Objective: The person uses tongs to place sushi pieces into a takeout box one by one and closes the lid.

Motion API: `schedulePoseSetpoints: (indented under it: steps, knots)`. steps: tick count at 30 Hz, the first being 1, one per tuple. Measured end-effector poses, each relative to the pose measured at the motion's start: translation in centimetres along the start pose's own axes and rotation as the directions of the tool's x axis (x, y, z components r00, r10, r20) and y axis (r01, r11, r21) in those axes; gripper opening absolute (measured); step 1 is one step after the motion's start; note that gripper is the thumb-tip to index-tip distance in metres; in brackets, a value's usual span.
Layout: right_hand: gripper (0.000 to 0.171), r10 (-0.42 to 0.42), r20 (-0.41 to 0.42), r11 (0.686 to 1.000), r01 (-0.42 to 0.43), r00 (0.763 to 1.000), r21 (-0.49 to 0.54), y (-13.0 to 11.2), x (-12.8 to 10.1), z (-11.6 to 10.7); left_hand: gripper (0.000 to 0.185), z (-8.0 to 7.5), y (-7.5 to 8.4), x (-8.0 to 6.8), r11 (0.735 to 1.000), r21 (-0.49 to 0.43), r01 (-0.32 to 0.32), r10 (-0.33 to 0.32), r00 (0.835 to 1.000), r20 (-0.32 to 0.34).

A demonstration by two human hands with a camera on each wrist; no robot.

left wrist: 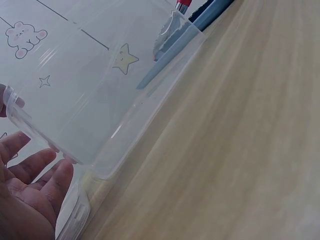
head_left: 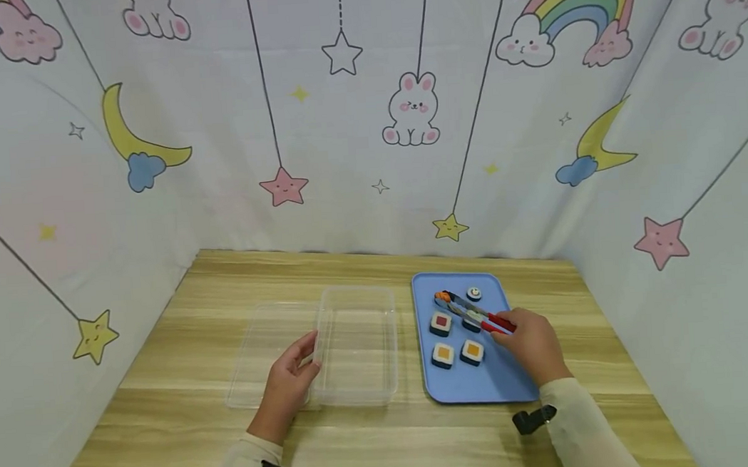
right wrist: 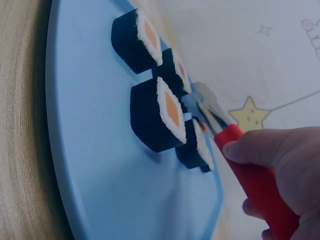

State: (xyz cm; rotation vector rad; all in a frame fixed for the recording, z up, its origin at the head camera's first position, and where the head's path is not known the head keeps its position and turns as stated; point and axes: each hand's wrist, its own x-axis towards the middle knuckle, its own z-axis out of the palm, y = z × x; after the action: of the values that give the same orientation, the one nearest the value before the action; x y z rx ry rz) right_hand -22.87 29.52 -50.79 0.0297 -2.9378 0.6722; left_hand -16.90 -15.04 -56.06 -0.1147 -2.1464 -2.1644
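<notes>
On the wooden table stands a clear plastic container (head_left: 358,345) (left wrist: 100,75). My left hand (head_left: 304,359) (left wrist: 35,175) holds its near left rim, thumb on one side and fingers on the other. To the right a blue tray (head_left: 486,387) (right wrist: 100,175) carries several toy sushi rolls, among them a red-centred one (head_left: 440,323) and an orange-centred one (head_left: 443,355) (right wrist: 150,115). My right hand (head_left: 515,328) (right wrist: 270,160) grips red-handled tongs (head_left: 472,312) (right wrist: 250,175) that reach across the tray. An orange bit shows at their tips (head_left: 442,298).
A clear lid (head_left: 259,358) lies flat just left of the container. A small roll (head_left: 474,293) sits at the tray's far end. Printed fabric walls (head_left: 367,119) close in the table at the back and on both sides.
</notes>
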Motion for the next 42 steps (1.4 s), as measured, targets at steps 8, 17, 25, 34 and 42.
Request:
schedulePoseSetpoints:
  steps: [8, 17, 25, 34, 42]
  knots:
    - [0.039, -0.027, -0.031, 1.0, 0.027, 0.999, -0.001, 0.1, -0.4, 0.1, 0.055, 0.0, -0.3, -0.1, 1.0, -0.013, 0.003, -0.003, 1.0, 0.01]
    - [0.038, -0.068, -0.048, 0.998, 0.068, 0.997, 0.009, -1.2, -0.1, -1.2, 0.055, -0.1, -0.2, 0.0, 1.0, 0.003, 0.01, -0.01, 1.0, -0.005]
    - [0.039, -0.154, -0.042, 0.984, 0.157, 0.987, 0.079, -5.3, 0.4, -2.8, 0.055, -0.4, -0.3, -0.1, 1.0, 0.012, 0.018, -0.018, 1.0, 0.01]
    - [0.038, -0.276, 0.02, 0.953, 0.271, 0.961, 0.136, -11.1, 1.4, -1.4, 0.054, -0.6, -0.2, 0.0, 0.999, 0.048, 0.005, -0.006, 1.0, 0.02]
    - [0.032, -0.348, 0.091, 0.931, 0.333, 0.933, 0.151, -14.4, 1.2, 2.1, 0.055, -0.6, -0.1, -0.1, 0.998, 0.053, 0.022, -0.023, 1.0, 0.015]
